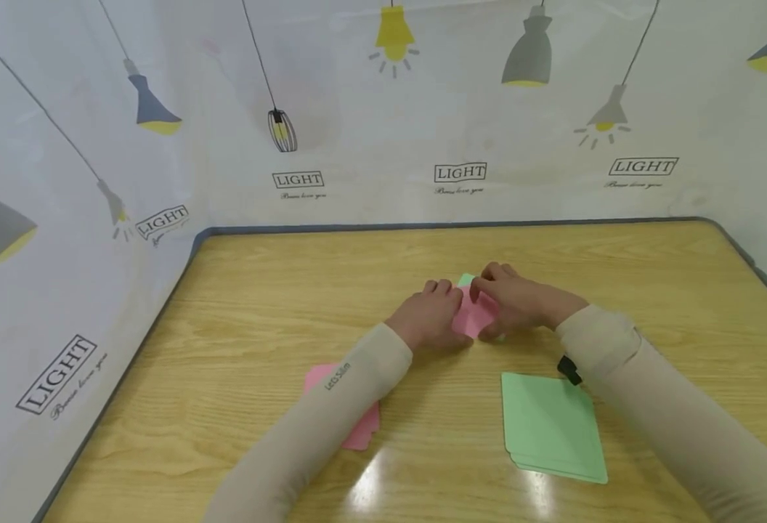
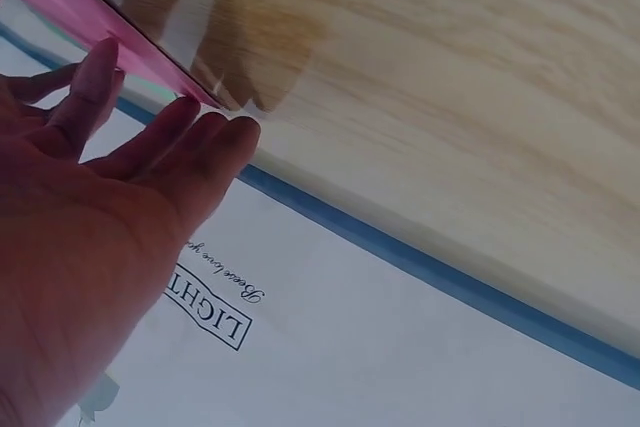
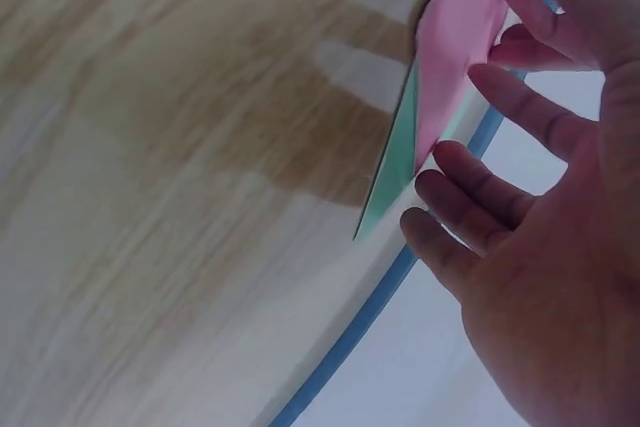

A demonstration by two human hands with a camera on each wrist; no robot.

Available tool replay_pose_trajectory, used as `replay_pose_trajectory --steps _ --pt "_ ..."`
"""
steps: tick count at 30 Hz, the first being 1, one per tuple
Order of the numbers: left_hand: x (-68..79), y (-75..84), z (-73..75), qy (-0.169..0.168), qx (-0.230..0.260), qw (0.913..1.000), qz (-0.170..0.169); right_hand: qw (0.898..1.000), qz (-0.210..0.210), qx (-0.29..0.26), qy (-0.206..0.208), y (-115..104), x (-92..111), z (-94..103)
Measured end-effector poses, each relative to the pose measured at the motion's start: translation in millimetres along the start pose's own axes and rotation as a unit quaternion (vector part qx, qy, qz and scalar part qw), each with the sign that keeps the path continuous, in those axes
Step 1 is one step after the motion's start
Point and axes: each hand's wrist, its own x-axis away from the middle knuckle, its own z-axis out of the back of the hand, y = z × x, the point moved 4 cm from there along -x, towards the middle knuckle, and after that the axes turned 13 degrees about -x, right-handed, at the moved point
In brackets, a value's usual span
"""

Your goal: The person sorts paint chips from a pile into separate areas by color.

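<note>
A pink card (image 1: pixel 473 314) lies over green card (image 3: pixel 393 172) toward the back of the table. At its left side, my left hand (image 1: pixel 432 316) holds the edge between fingers and thumb. My right hand (image 1: pixel 514 298) grips the opposite side, its fingers bent over the far part and its thumb at the near right corner. Both wrist views show fingertips touching the rim of the pink card, which looks slightly raised in the right wrist view. Much of the green layer is covered.
Pink cards (image 1: pixel 360 432) lie front left, partly hidden by my left sleeve. A stack of green cards (image 1: pixel 552 428) sits front right, beside a small black object (image 1: pixel 569 370) at my right sleeve. A printed white sheet (image 1: pixel 383 196) borders the wooden table (image 1: pixel 259 305).
</note>
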Motion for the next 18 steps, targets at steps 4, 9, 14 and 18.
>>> replay_pose_trajectory --steps 4,9,14,18 --pt "-4.1 -2.8 -3.7 -0.006 0.007 0.9999 -0.009 1.0 0.008 0.019 0.012 -1.4 -0.3 -2.5" --pt "-6.7 -5.1 -6.2 -0.002 0.004 0.9998 -0.021 0.999 0.016 0.029 0.023 -1.7 0.8 -5.4" --pt "-5.5 -5.2 -5.8 0.003 0.01 0.9996 -0.027 0.999 0.031 0.025 0.028 -2.7 4.1 -5.9" --pt "-4.2 -5.6 -5.8 0.009 0.006 0.9995 -0.031 0.998 0.048 0.041 0.021 -4.9 7.0 -4.8"
